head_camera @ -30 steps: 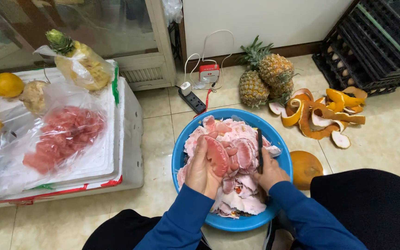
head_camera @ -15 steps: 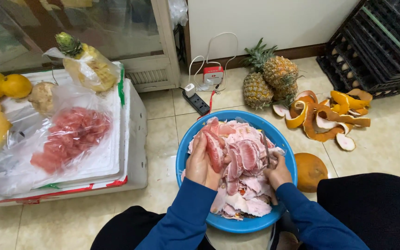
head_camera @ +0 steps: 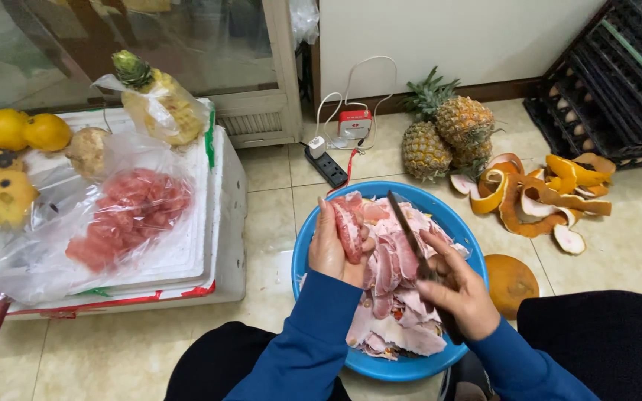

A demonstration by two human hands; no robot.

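A blue basin [head_camera: 313, 256] stands on the tiled floor between my knees, heaped with pink and white pomelo membranes and peel. My left hand [head_camera: 332, 249] holds a pink pomelo segment [head_camera: 349, 229] upright over the basin's left side. My right hand [head_camera: 458, 286] grips a dark knife [head_camera: 410, 234], its blade pointing up and left toward the segment, a little apart from it.
A white foam box [head_camera: 221, 223] at left carries a clear bag of peeled pink pomelo flesh [head_camera: 124, 215], a bagged pineapple [head_camera: 161, 104] and yellow fruits [head_camera: 24, 130]. Two pineapples [head_camera: 443, 134], orange peel pieces [head_camera: 536, 193], a power strip [head_camera: 330, 167] and black crates [head_camera: 618, 82] lie beyond the basin.
My left hand has lifted a pomelo segment out of the heap. My right hand has come up from the basin with the knife now showing.
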